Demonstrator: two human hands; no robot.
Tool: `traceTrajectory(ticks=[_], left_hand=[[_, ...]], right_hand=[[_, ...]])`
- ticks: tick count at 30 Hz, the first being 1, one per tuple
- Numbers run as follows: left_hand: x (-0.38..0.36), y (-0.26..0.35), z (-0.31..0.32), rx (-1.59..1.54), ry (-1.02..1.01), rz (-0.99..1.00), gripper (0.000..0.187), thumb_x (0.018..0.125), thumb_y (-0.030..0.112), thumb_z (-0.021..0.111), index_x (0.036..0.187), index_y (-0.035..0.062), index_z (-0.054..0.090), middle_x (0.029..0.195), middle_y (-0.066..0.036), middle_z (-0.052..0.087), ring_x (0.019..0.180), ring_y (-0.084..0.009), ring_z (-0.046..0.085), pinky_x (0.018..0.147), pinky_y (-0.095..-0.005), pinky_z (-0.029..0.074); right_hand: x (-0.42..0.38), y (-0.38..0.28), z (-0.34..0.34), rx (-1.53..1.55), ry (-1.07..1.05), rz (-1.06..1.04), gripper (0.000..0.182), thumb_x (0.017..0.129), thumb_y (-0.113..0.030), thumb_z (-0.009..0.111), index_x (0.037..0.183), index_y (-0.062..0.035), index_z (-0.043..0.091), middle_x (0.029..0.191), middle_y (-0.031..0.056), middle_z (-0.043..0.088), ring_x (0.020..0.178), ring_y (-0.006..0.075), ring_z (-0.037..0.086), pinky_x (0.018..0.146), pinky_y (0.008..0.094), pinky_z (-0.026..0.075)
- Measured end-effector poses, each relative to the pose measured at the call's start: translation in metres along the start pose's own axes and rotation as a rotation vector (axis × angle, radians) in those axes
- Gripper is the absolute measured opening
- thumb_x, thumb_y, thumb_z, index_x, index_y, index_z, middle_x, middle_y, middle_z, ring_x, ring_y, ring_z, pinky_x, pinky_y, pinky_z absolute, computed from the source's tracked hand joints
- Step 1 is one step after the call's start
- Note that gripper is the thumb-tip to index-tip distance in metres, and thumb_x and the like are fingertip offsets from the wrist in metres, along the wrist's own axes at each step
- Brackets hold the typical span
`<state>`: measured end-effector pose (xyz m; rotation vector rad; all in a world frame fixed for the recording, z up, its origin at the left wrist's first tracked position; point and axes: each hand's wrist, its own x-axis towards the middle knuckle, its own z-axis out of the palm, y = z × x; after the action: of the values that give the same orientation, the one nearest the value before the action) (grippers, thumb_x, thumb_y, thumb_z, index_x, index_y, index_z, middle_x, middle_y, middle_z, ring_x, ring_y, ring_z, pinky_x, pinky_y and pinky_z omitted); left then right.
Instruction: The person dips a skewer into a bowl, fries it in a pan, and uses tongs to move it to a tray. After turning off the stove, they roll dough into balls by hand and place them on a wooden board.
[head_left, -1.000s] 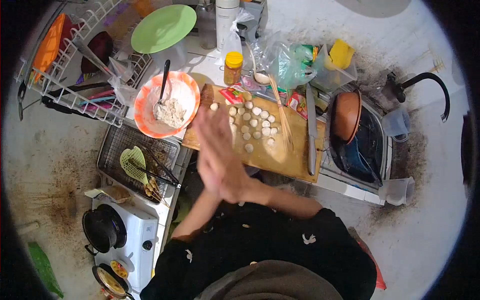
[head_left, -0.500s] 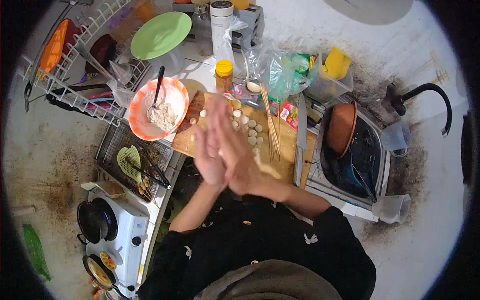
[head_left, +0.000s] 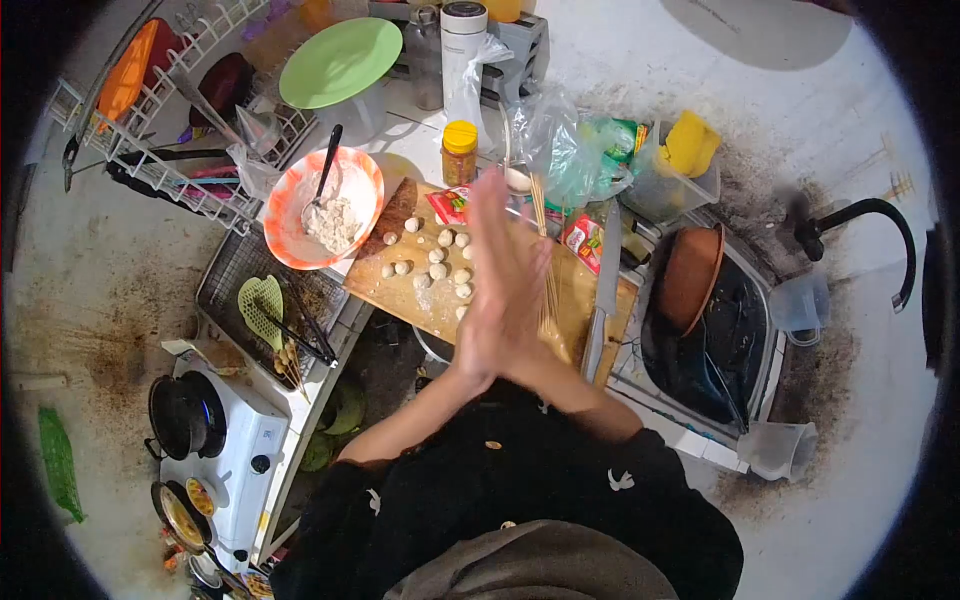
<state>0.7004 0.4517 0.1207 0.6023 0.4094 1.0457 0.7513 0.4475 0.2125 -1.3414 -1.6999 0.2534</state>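
My left hand (head_left: 479, 345) and my right hand (head_left: 512, 300) are pressed palm to palm above the wooden cutting board (head_left: 400, 300), fingers stretched out and blurred by motion. Whatever lies between the palms is hidden. Several small pale dough balls (head_left: 437, 271) are scattered on the board, with white flour dusted around them. A bundle of thin wooden skewers (head_left: 551, 290) lies just right of my hands, partly covered by them. Farther right is a large knife (head_left: 606, 290). An orange-and-white bowl (head_left: 278, 240) at the board's left holds crumbly dough and a black-handled spoon (head_left: 328, 165).
A yellow-lidded jar (head_left: 459, 155) and a white flask (head_left: 463, 60) stand behind the board. The sink (head_left: 700, 380), with a brown pot (head_left: 688, 280), is to the right. Two pans sit by the white stove (head_left: 235, 450) at lower left, where a blue flame shows.
My joined hands have shifted right over the board, uncovering more dough balls on its left side. The palms remain together. The camera view has moved slightly.
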Motion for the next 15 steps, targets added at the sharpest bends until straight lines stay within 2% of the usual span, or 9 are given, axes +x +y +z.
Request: traceTrajectory(ticks=[1,2,4,8,10,11,12,13,15], left_hand=[[0.01,-0.016,-0.018,-0.205,-0.087,0.074,0.062,0.093,0.043,0.018,0.137,0.0017,0.007,0.144,-0.008,0.01,0.131,-0.0203,0.016,0.106,-0.0323,0.015],[-0.003,-0.012,0.003,0.07,-0.063,0.909,0.062,0.093,0.044,0.017,0.137,0.0008,0.008,0.144,-0.008,0.011,0.131,-0.0207,0.016,0.106,-0.0306,0.015],[0.0,0.06,0.016,0.0,-0.23,0.268,0.061,0.093,0.042,0.019,0.136,-0.0001,0.011,0.143,-0.009,0.012,0.131,-0.0209,0.015,0.106,-0.0309,0.013],[-0.03,0.048,0.048,0.294,0.096,-0.019,0.056,0.093,0.033,0.025,0.136,-0.0005,0.013,0.143,-0.01,0.013,0.132,-0.0206,0.012,0.107,-0.0322,0.011],[-0.03,0.036,0.041,0.636,0.004,0.108,0.058,0.093,0.036,0.026,0.136,0.0,0.011,0.143,-0.008,0.011,0.132,-0.02,0.01,0.107,-0.0321,0.01],[-0.026,0.042,0.045,0.633,0.002,0.106,0.058,0.093,0.036,0.026,0.136,0.0,0.011,0.143,-0.008,0.011,0.132,-0.02,0.01,0.107,-0.0321,0.01],[-0.021,0.053,0.052,0.113,0.234,0.223,0.06,0.092,0.04,0.024,0.137,0.0031,0.011,0.144,-0.008,0.011,0.132,-0.0204,0.01,0.107,-0.0339,0.009],[-0.016,0.06,0.055,-0.414,0.454,0.333,0.062,0.09,0.044,0.023,0.138,0.0062,0.011,0.144,-0.008,0.01,0.133,-0.0209,0.011,0.107,-0.0358,0.008],[-0.015,0.065,0.046,-0.227,0.223,0.307,0.063,0.09,0.046,0.022,0.138,0.006,0.011,0.144,-0.008,0.012,0.132,-0.0204,0.011,0.107,-0.0347,0.008]], right_hand=[[-0.013,-0.011,0.008,0.113,-0.08,-0.105,0.093,0.077,-0.068,0.006,0.135,0.0049,0.01,0.14,0.0239,0.012,0.132,0.0335,0.009,0.104,0.0471,0.003],[-0.025,-0.018,0.013,0.229,-0.16,-0.205,0.093,0.078,-0.068,0.006,0.135,0.0046,0.01,0.14,0.0238,0.013,0.132,0.0332,0.009,0.105,0.0462,0.003],[-0.029,-0.01,0.014,0.268,-0.244,-0.211,0.093,0.078,-0.069,0.01,0.135,0.0046,0.007,0.141,0.0229,0.01,0.132,0.0341,0.008,0.105,0.046,0.003],[-0.006,0.012,0.015,0.33,-0.053,0.007,0.09,0.081,-0.063,0.02,0.135,0.0057,0.0,0.141,0.0246,0.004,0.132,0.0351,0.006,0.105,0.0438,0.002],[0.005,0.004,0.009,0.349,0.206,-0.145,0.089,0.082,-0.063,0.019,0.135,0.0057,0.0,0.141,0.0252,0.004,0.132,0.0339,0.005,0.105,0.043,0.0],[0.001,0.005,0.026,0.407,0.113,-0.282,0.09,0.081,-0.064,0.015,0.134,0.0063,-0.002,0.141,0.0242,0.003,0.132,0.0331,0.005,0.105,0.0417,-0.001],[-0.022,-0.001,0.02,0.251,-0.084,-0.299,0.087,0.08,-0.065,0.004,0.134,0.0026,-0.012,0.141,0.0231,-0.007,0.132,0.0321,-0.004,0.105,0.0436,-0.002],[-0.032,-0.002,0.027,0.333,-0.073,-0.333,0.088,0.081,-0.064,0.007,0.134,0.0042,-0.008,0.141,0.0237,-0.003,0.132,0.0318,-0.001,0.105,0.041,-0.002],[-0.033,0.004,0.033,0.419,-0.066,-0.366,0.088,0.082,-0.064,0.01,0.134,0.0057,-0.004,0.141,0.0243,0.0,0.133,0.0314,0.003,0.106,0.0383,-0.001]])
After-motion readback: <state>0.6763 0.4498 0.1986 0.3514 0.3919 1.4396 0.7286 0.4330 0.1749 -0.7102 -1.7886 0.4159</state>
